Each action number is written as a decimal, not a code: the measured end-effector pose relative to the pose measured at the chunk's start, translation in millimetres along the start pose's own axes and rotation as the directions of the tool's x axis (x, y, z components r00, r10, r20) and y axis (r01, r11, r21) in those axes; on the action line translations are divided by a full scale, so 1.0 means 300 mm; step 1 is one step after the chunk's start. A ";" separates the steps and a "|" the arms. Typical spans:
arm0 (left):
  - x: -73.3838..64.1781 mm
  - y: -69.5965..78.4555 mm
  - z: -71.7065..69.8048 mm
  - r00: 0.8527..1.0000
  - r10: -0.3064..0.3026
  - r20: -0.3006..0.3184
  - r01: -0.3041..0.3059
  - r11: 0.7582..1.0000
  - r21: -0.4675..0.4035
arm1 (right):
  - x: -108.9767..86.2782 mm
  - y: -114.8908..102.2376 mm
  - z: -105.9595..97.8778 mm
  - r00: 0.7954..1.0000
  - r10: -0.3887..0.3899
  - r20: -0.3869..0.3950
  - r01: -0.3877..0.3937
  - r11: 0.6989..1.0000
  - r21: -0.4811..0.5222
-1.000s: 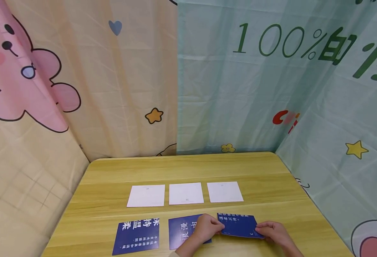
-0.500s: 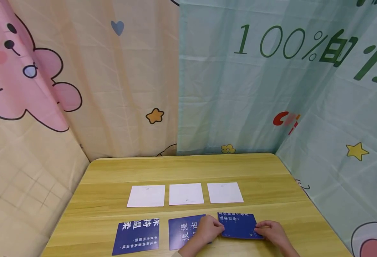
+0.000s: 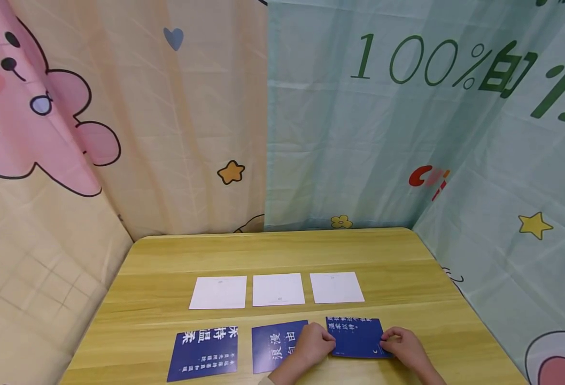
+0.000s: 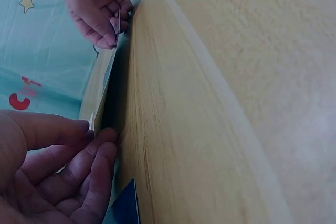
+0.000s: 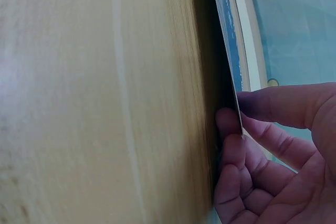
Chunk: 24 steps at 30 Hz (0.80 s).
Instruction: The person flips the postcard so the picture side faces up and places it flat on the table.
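Observation:
A dark blue card with white lettering (image 3: 356, 339) is held between both hands at the right of the front row, close over the table. My left hand (image 3: 315, 345) pinches its left edge between thumb and fingers. My right hand (image 3: 404, 347) pinches the lower right corner. In the left wrist view the card (image 4: 107, 80) appears edge-on, a dark shadow under it, with the right hand (image 4: 97, 9) at its far end. The right wrist view shows thumb (image 5: 278, 103) and curled fingers around the card's edge. Another blue card (image 3: 275, 345) lies partly behind the left hand.
A third blue card (image 3: 205, 355) lies at the front left. Behind the front row, three white cards (image 3: 218, 292), (image 3: 279, 289), (image 3: 337, 287) lie side by side on the wooden table (image 3: 272, 248). Printed curtains (image 3: 191, 133) hang along the table's back and sides.
The held blue card has tipped flatter, so more of its lettering shows, and its front edge has dropped slightly. Both hands keep their pinch, with the right hand shifted a little left.

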State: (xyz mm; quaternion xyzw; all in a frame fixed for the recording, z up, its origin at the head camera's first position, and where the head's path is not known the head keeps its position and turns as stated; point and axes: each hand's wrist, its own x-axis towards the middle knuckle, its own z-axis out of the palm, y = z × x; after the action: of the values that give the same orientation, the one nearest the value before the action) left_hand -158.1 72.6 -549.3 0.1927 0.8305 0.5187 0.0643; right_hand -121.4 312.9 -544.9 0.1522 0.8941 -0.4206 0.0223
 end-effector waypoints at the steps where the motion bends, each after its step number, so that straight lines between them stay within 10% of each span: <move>1: 0.000 0.001 0.001 1.000 0.001 0.003 -0.001 1.000 0.004 | -0.003 -0.004 -0.001 1.000 -0.009 -0.003 0.009 1.000 -0.011; 11: -0.001 0.007 0.005 1.000 0.006 0.008 -0.006 1.000 0.029 | -0.027 -0.031 -0.004 0.998 -0.062 -0.023 0.058 0.989 -0.134; 19: 0.003 0.003 -0.005 0.999 0.006 0.038 -0.006 1.000 0.002 | 0.016 0.036 -0.037 0.991 0.067 0.112 -0.083 0.986 0.142; 24: 0.005 0.000 -0.008 0.998 -0.005 0.055 0.005 1.000 0.001 | 0.029 0.064 -0.063 0.973 -0.023 0.231 -0.028 0.977 0.212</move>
State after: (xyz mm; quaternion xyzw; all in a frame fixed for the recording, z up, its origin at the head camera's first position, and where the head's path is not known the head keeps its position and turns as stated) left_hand -160.1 71.1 -547.9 0.2048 0.8292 0.5126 0.0882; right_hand -122.5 340.9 -548.5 0.1046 0.8347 -0.5292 0.1105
